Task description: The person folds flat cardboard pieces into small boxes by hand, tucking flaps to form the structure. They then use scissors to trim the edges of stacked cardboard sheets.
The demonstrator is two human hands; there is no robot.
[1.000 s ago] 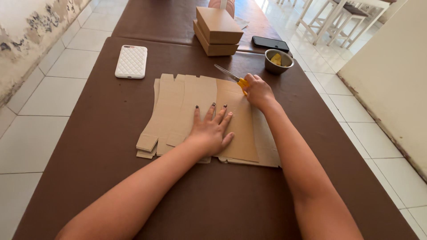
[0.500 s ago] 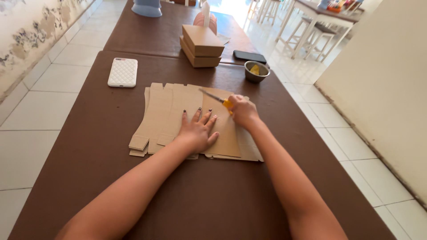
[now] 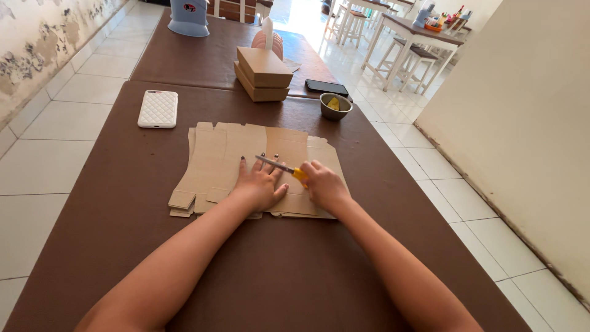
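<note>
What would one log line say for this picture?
left hand: flat on cardboard stack | right hand: gripping yellow-handled tool on it | surface: brown table

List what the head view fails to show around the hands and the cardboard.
- Handle of the yellow-handled cutter: wrapped inside the right hand.
- Whether its blade tip touches the flat cardboard sheets: too small to tell.
- Cardboard under the left hand: covered by the palm.
- How many sheets are stacked: edges overlap.
- Contents of the small bowl: something yellow, too small to identify.
- Elbows: cut off by the bottom edge.
</note>
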